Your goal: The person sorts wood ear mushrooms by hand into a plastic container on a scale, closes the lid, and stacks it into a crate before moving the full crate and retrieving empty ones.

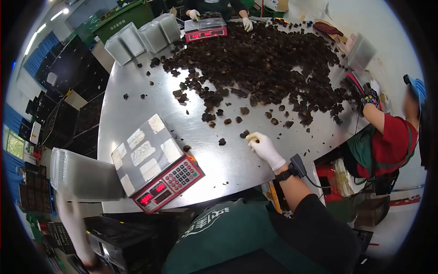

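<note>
My right hand (262, 147), in a white glove, is over the steel table with its fingers curled, a dark mushroom-like piece (244, 134) at its fingertips. My left hand (69, 211), also gloved, is smeared by motion at the lower left, beside a stack of clear plastic containers (86, 176); its fingers cannot be made out. Between my hands stands a red digital scale (169, 185) with lit red figures. Its metal pan (147, 145) has several pale patches and nothing lying on it. A small dark piece (222, 141) lies between the scale and my right hand.
A broad heap of dark brown pieces (273, 59) covers the table's far half. Beyond it, gloved hands of a person (247, 24) are by another scale (206, 34). More container stacks (143, 39) line the far left. A person in red (396, 139) works at the right.
</note>
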`<control>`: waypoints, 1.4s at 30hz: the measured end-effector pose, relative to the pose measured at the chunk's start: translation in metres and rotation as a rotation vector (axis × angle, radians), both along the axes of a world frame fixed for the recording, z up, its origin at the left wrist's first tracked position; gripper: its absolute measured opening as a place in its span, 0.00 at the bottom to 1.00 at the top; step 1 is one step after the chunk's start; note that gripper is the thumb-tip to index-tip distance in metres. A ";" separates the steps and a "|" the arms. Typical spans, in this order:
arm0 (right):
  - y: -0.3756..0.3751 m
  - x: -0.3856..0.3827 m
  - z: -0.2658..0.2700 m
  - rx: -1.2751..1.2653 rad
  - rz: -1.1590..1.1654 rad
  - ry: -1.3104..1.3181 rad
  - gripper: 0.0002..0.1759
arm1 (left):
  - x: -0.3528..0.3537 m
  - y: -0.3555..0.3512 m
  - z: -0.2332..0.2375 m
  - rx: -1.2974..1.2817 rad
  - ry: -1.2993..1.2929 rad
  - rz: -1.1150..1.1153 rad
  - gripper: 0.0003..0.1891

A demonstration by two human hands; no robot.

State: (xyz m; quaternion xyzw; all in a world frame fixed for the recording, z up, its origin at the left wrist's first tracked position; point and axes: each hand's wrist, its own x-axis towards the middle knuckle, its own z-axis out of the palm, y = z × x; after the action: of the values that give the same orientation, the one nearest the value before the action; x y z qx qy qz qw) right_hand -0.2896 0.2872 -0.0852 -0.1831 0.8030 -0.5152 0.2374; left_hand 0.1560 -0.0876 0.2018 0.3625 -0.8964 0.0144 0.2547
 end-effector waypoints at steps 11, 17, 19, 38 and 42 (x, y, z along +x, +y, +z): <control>0.056 -0.069 -0.001 -0.084 -0.056 -0.154 0.11 | 0.033 -0.173 -0.031 -0.002 -0.158 0.224 0.08; 0.054 -0.151 0.006 0.012 -0.125 0.247 0.17 | 0.014 -0.167 0.011 0.030 -0.202 0.438 0.08; 0.042 -0.178 0.004 0.094 -0.025 0.552 0.27 | 0.038 -0.186 0.014 0.051 0.000 0.354 0.09; -0.062 -0.247 -0.032 0.360 0.076 0.904 0.23 | -0.219 0.127 -0.184 0.362 -0.055 -0.047 0.12; -0.061 -0.248 -0.023 0.184 -0.045 0.861 0.16 | -0.221 0.132 -0.166 0.296 -0.142 -0.188 0.21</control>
State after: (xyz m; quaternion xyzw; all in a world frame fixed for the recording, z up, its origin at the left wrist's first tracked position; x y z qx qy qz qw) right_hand -0.5372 0.2266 -0.1086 -0.3417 0.8750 -0.3232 -0.1148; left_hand -0.0649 0.0449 0.0357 0.3085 -0.9344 -0.1160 0.1348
